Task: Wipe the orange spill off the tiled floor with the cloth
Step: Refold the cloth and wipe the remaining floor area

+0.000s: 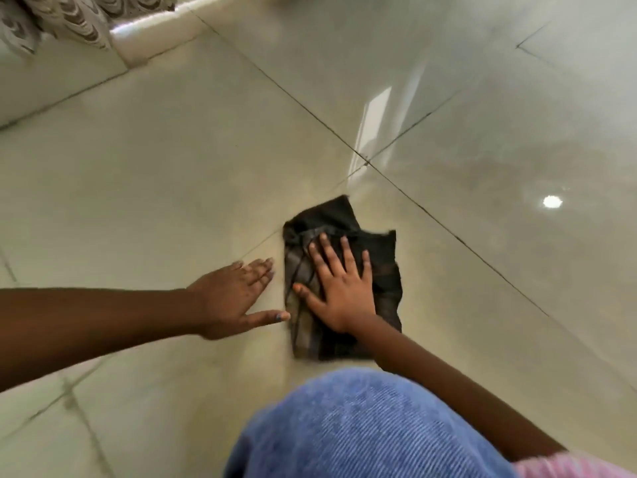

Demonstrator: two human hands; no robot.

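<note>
There is one view only, from the camera on my head, so no second view shares any of it. It looks forward and steeply down at the tiled floor (172, 174) from close above, wide-angle, with the grout lines running slantwise. My knee in blue denim (362, 426) fills the bottom edge, my arms reach in from the left and lower right, and a patterned curtain (69, 19) cuts the top left corner.

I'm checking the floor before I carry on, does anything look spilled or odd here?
No orange spill shows. The dark cloth lies folded under the flat right hand; the left hand rests on the glossy floor beside it. Nothing else stands out.
</note>
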